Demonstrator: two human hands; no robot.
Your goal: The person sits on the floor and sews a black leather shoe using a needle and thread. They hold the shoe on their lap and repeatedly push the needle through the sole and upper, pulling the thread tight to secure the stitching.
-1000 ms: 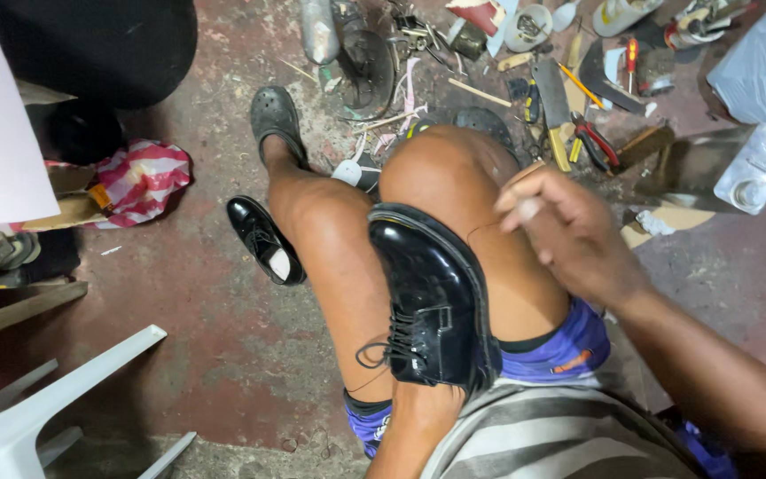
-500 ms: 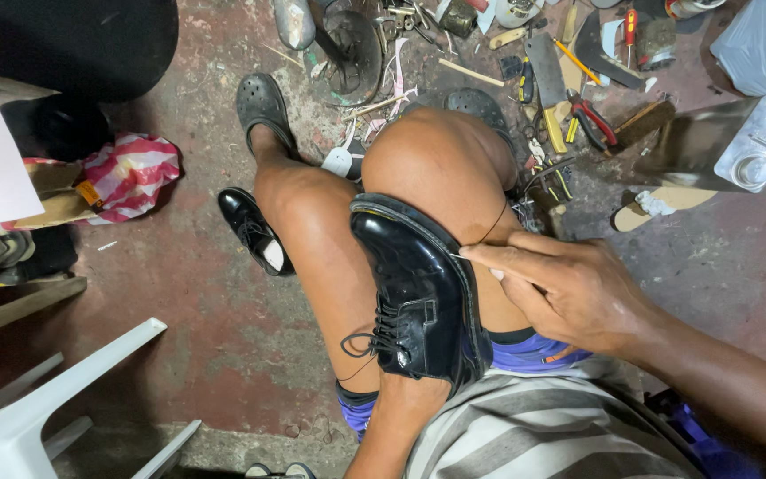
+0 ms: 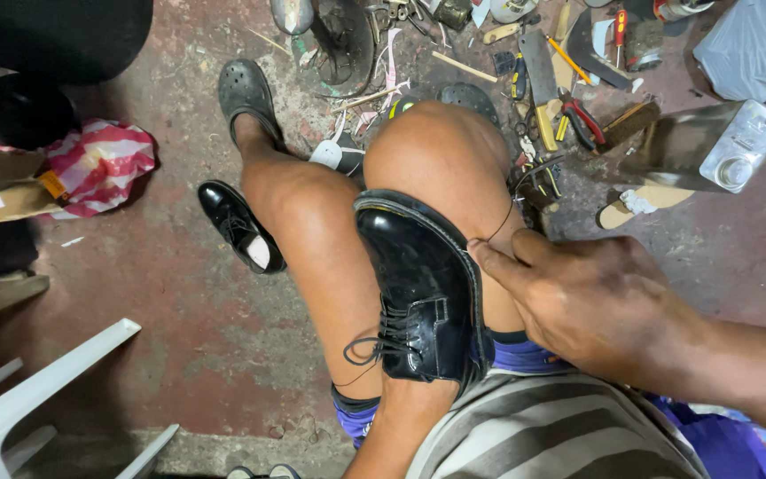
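Right hand [image 3: 591, 297]: fingers drawn together, pinched on a thin dark thread [image 3: 518, 191] against the sole edge of a glossy black leather lace-up shoe [image 3: 423, 288]. Left hand: hidden inside or behind that shoe, grip not discernible. Shoe: lay across bare thighs, toe pointing away, immediately left of right hand. Beyond: matching black shoe [image 3: 239, 226] on red concrete floor [image 3: 161, 302]; farther, red-handled pliers [image 3: 582, 124] among scattered tools.

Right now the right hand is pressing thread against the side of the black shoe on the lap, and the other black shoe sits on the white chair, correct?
Not quite. The other black shoe lies on the floor, not the chair, as the head view shows. The right hand does hold thread at the black shoe.
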